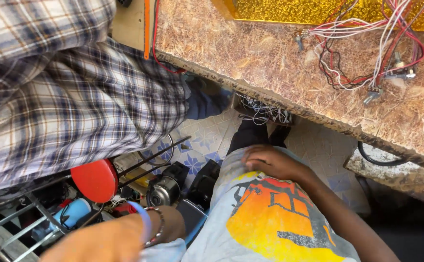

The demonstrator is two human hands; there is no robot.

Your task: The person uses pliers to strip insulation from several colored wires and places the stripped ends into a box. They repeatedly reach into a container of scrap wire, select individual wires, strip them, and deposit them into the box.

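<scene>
Packages: I see none anywhere in my view.
Labels: I can make out none on the parts by the floor; that clutter is partly blurred, so I can't rule out small ones.
Signs: one candidate only, a gold panel [318, 9], flat, glittery yellow, lying at the far edge of the surface [270, 63]. Only its lower strip is in my view, and red and white wires cross its right end. I can't tell if it carries any lettering.
Screens: I see none.
Printed graphic: orange, yellow and grey print [275, 218] on a light shirt at the bottom of my view, below centre.
</scene>
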